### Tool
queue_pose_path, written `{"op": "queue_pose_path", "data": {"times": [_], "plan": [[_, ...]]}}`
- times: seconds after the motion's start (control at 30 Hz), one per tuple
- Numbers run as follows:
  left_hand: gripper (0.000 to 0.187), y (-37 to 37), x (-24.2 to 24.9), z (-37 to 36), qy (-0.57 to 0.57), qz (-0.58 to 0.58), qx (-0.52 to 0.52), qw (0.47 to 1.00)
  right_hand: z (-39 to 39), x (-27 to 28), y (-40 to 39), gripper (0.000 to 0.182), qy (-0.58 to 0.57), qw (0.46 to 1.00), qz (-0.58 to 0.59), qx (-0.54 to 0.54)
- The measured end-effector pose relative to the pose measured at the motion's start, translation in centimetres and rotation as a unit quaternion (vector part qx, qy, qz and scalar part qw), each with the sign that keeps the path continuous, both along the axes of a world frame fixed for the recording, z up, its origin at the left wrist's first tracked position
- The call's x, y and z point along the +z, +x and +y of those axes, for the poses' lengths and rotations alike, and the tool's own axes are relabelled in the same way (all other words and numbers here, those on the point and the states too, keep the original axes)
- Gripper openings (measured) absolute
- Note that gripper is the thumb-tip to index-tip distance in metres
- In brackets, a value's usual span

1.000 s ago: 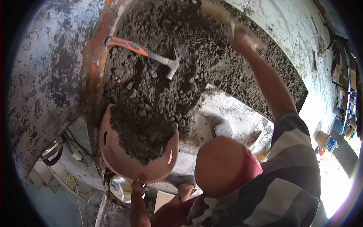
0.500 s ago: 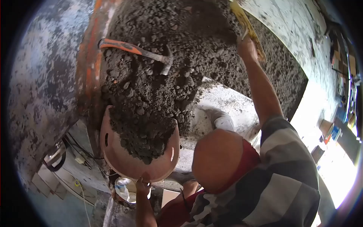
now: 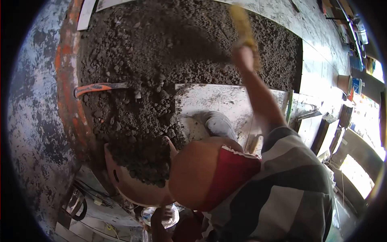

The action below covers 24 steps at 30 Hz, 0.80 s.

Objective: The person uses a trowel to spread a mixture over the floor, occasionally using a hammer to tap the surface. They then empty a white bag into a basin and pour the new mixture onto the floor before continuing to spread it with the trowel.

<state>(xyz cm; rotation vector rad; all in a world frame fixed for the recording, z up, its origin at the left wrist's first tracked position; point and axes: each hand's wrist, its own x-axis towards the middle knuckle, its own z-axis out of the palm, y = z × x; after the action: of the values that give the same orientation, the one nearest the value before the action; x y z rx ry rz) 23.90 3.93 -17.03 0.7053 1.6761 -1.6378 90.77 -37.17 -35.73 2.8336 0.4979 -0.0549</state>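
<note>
My right hand (image 3: 244, 59), arm stretched out, grips a long, narrow yellow float (image 3: 241, 22) over the dark, crumbly mortar (image 3: 201, 44). Motion blurs both the float and the hand. At the lower left, my left hand (image 3: 161, 216) is closed at the near rim of a pink scoop-shaped pan (image 3: 131, 187). Damp mortar (image 3: 145, 159) heaps in this pan and meets the bed at its open side. My knee covers the pan's right part. A hammer with an orange handle (image 3: 98, 87) lies on the mortar, its head partly buried.
A white tile (image 3: 229, 97), dusted with crumbs, lies beneath my foot (image 3: 217, 123). Pale laid tiles (image 3: 322, 56) border the mortar on the right. An orange-stained wall base (image 3: 66, 72) runs along the left. Behind the pan stands a white bucket (image 3: 172, 215).
The view has shifted, so the hammer and pan appear further left or lower. My right hand with the float has moved across the mortar, and my knee now overlaps the pan.
</note>
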Motion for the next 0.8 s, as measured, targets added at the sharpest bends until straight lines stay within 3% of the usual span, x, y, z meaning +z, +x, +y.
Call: {"op": "queue_pose_path", "data": {"times": [0.03, 0.07, 0.1, 0.13, 0.17, 0.2, 0.23, 0.27, 0.33, 0.37, 0.4, 0.43, 0.47, 0.5, 0.53, 0.57, 0.63, 0.67, 0.73, 0.77, 0.8], "plan": [[0.053, 3.2, 1.2, 0.2, -0.074, 0.006, -0.044, 0.996, -5.9, -0.4, 1.2, 0.014, -0.020, 0.997, -0.013, -0.068], [0.051, 5.4, 1.1, 0.3, -0.068, -0.068, -0.059, 0.994, -11.7, -0.7, 2.4, 0.018, -0.042, 0.990, -0.024, -0.135], [0.049, 7.5, 0.7, 0.5, -0.060, -0.141, -0.071, 0.986, -17.5, -2.1, 3.0, 0.025, -0.230, 0.963, 0.030, -0.136], [0.048, 9.0, 0.7, 0.9, -0.050, -0.209, -0.081, 0.973, -21.7, -2.8, 3.6, 0.028, -0.226, 0.944, 0.102, -0.216], [0.044, 9.3, 0.3, 2.0, -0.050, -0.273, -0.128, 0.952, -20.4, 0.9, 2.2, 0.032, 0.045, 0.912, 0.010, -0.407], [0.040, 9.9, -0.8, 3.6, -0.065, -0.342, -0.208, 0.914, -22.5, -0.9, 2.5, 0.034, 0.127, 0.863, -0.009, -0.489], [0.037, 11.0, -1.7, 5.3, -0.072, -0.404, -0.300, 0.861, -21.7, -1.5, 2.2, 0.033, 0.003, 0.938, 0.040, -0.345], [0.034, 12.1, -2.7, 7.4, -0.095, -0.469, -0.435, 0.763, -19.7, -1.9, 2.3, 0.032, -0.116, 0.972, 0.086, -0.184], [0.031, 16.4, -5.0, 10.7, -0.073, -0.569, -0.654, 0.493, -11.5, -0.6, 1.7, 0.027, -0.071, 0.980, 0.111, -0.147], [0.033, 24.9, -2.7, 8.9, 0.037, -0.528, -0.419, 0.738, -7.1, -0.1, 0.3, 0.022, -0.243, 0.970, 0.009, 0.016], [0.034, 29.2, -2.4, 8.4, 0.119, -0.586, -0.391, 0.699, -2.0, 2.2, 0.3, 0.021, -0.258, 0.953, 0.135, 0.089], [0.036, 33.5, -2.1, 7.9, 0.195, -0.639, -0.367, 0.648, 3.0, 5.1, -0.3, 0.021, -0.492, 0.834, 0.141, 0.207], [0.036, 36.7, -2.4, 8.7, 0.183, -0.604, -0.297, 0.717, 5.8, 5.3, -1.8, 0.027, -0.365, 0.916, 0.049, 0.159], [0.035, 40.3, -1.9, 8.2, 0.202, -0.592, -0.334, 0.705, 8.0, 3.9, -2.8, 0.028, -0.298, 0.934, 0.096, 0.171], [0.035, 43.5, -2.0, 7.6, 0.225, -0.579, -0.368, 0.691, 10.0, 3.6, -3.4, 0.029, -0.153, 0.966, 0.155, 0.137], [0.035, 44.9, -4.2, 8.6, 0.221, -0.623, -0.393, 0.640, 12.0, 3.3, -4.1, 0.029, -0.003, 0.972, 0.213, 0.104], [0.038, 47.9, -6.5, 9.4, 0.225, -0.661, -0.459, 0.549, 15.5, 7.0, -2.8, 0.026, 0.205, 0.878, 0.418, -0.114], [0.040, 49.4, -6.5, 8.9, 0.232, -0.655, -0.502, 0.515, 14.1, 2.5, -2.2, 0.025, -0.030, 0.953, 0.282, 0.105], [0.041, 50.4, -8.5, 9.3, 0.260, -0.636, -0.571, 0.448, 10.8, 4.6, 1.2, 0.014, -0.124, 0.966, 0.210, 0.082], [0.041, 50.4, -9.1, 9.1, 0.268, -0.599, -0.597, 0.461, 8.1, 3.3, 2.7, 0.015, -0.200, 0.968, 0.125, 0.090], [0.042, 50.7, -9.8, 8.7, 0.274, -0.565, -0.619, 0.472, 4.6, 2.7, 3.7, 0.019, -0.142, 0.986, 0.074, 0.053]]}}
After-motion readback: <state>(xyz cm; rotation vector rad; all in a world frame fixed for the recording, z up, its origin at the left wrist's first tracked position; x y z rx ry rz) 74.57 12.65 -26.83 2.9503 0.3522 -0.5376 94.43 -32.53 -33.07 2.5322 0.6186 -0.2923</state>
